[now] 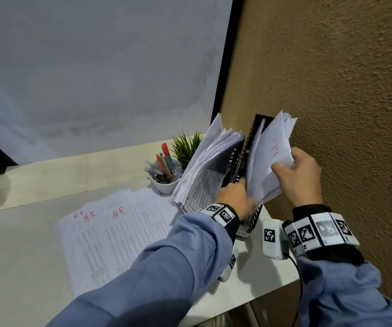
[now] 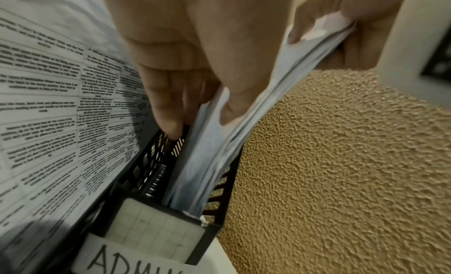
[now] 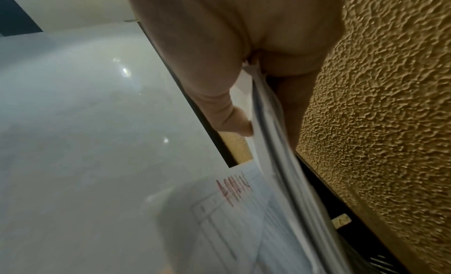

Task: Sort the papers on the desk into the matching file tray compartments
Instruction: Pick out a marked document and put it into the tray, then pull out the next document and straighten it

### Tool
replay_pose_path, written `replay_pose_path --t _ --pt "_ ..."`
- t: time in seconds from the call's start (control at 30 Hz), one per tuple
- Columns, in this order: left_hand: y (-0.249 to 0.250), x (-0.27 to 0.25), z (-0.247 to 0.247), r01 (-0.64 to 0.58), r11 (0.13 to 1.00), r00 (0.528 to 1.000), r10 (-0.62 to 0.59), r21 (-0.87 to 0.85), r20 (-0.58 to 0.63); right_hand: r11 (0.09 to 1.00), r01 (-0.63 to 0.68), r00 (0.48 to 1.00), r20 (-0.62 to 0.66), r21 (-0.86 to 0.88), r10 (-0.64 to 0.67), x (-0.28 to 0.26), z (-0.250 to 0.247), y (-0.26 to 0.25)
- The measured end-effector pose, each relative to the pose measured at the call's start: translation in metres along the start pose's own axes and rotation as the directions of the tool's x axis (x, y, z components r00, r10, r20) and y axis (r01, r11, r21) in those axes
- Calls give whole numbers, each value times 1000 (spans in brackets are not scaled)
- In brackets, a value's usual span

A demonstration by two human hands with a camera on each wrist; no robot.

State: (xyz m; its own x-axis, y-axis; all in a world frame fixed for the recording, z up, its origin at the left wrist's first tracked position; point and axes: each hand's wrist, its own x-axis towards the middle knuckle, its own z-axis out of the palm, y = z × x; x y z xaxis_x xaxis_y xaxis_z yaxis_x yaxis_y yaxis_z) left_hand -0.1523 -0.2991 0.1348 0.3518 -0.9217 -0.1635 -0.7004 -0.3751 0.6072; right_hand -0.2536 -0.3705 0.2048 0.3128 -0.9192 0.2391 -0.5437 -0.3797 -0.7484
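- Head view: a black file tray (image 1: pixel 239 159) stands upright at the desk's (image 1: pixel 25 244) right end, against a textured tan wall (image 1: pixel 343 90). The right hand (image 1: pixel 296 175) pinches the upper edge of a sheaf of papers (image 1: pixel 270 156) marked in red, which stands in the tray's compartment nearest the wall. The left hand (image 1: pixel 234 197) reaches down beside this sheaf, thumb against it. A thick stack of printed papers (image 1: pixel 204 171) leans leftward out of a farther-left compartment. Loose sheets marked "HR" (image 1: pixel 115 230) lie flat on the desk; a white pen cup (image 1: pixel 165 178) and a small green plant (image 1: pixel 186 147) stand behind them.
- Left wrist view: the left hand (image 2: pixel 185 52) has its fingers (image 2: pixel 168 112) inside the tray (image 2: pixel 149 172) between the printed stack (image 2: pixel 56 114) and the sheaf (image 2: pixel 209 149), the thumb pressing the sheaf's outer face, so the sheaf is gripped. A label reading "ADMIN" (image 2: pixel 127 259) fronts this compartment.
- Right wrist view: the right hand (image 3: pixel 234 52) clamps the sheaf's (image 3: pixel 275 143) top edge between thumb and fingers; the front sheet (image 3: pixel 231 210) bears red handwriting, blurred.
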Motion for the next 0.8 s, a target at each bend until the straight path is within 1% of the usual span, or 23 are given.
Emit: replay_pose_path --t 0.03,0.1,0.17,0.2,0.27,0.33,0.43,0.5,0.53,0.57,0.6,0.63,0.67,0.7,0.73,0.77,0.8 --pt "-1 -1 -1 -12 1000 999 12 3 -32 1000 -8 1000 -2 -15 8 -1 1 2" --pt "-3 -1 1 -34 999 998 36 40 -54 999 -27 1000 -11 -44 26 -4 5 4" --pt "-4 -1 3 -75 996 997 75 38 9 995 -38 999 -18 -88 36 -6 9 3" --pt "-5 -1 3 -89 996 994 87 22 63 992 -44 999 -10 -119 43 -7 13 4" --pt "-9 -2 4 -89 996 986 91 -18 138 973 -89 994 36 -215 99 -12 21 4" --pt "-14 -5 4 -82 994 987 91 -70 132 952 -132 981 99 -276 164 -17 30 10" --pt "-25 -19 -3 -84 974 992 102 -211 79 951 -151 969 149 -269 195 -22 35 11" --pt "-37 -38 -14 -82 951 994 98 -297 41 962 -157 971 141 -222 191 -22 33 2" --pt "-46 -51 -19 -60 946 997 74 -317 33 971 -155 979 106 -183 176 -24 32 -5" --pt "-57 -65 -23 -32 939 999 41 -343 19 982 -132 989 48 -133 139 -27 32 -15" --pt "-73 -79 -26 9 928 1000 -10 -372 -1 995 -60 998 -29 -76 58 -32 32 -25" --pt "-92 -93 -27 59 918 996 -78 -391 -33 998 57 992 -113 -25 -60 -39 33 -37" --pt "-116 -106 -27 140 910 983 -176 -390 -59 982 187 968 -174 19 -181 -48 36 -47" --pt "-141 -119 -25 242 892 953 -293 -382 -80 953 297 943 -178 66 -282 -58 43 -55" --pt "-167 -131 -22 355 859 905 -415 -369 -95 922 369 926 -131 115 -354 -72 55 -59" --pt "-191 -144 -19 460 813 844 -525 -357 -107 900 403 914 -35 166 -403 -86 70 -60" --pt "-213 -157 -15 551 756 777 -619 -354 -112 896 392 905 87 208 -416 -102 88 -58"
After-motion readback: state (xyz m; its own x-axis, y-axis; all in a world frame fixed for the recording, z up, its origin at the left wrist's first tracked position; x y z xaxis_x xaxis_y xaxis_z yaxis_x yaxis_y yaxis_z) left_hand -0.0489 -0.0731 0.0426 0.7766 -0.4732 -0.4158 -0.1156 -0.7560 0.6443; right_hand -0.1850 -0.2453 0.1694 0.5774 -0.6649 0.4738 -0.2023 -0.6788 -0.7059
